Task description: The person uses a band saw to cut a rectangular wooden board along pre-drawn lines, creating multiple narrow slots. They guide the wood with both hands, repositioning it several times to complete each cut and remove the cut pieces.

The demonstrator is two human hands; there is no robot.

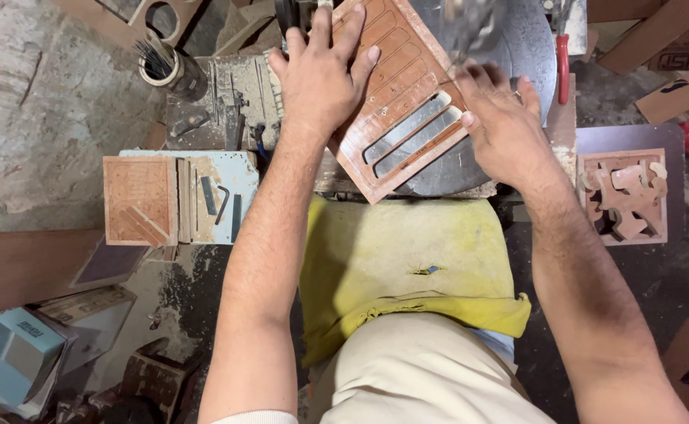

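1. We see the yellow cloth nearest, just below the slotted board.
2. Our left hand lies flat, fingers spread, on the board.
3. Our right hand presses the board's right edge, fingers open.
4. The board lies on the round saw table.

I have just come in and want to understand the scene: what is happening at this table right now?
A person presses both hands on a reddish-brown board that lies on a round grey machine table. The left hand lies flat on the board's upper part; the right hand holds its right edge. Two long slots are already cut through it, and other slot outlines are marked. A similar board rests to the left, and a cut-up panel to the right.
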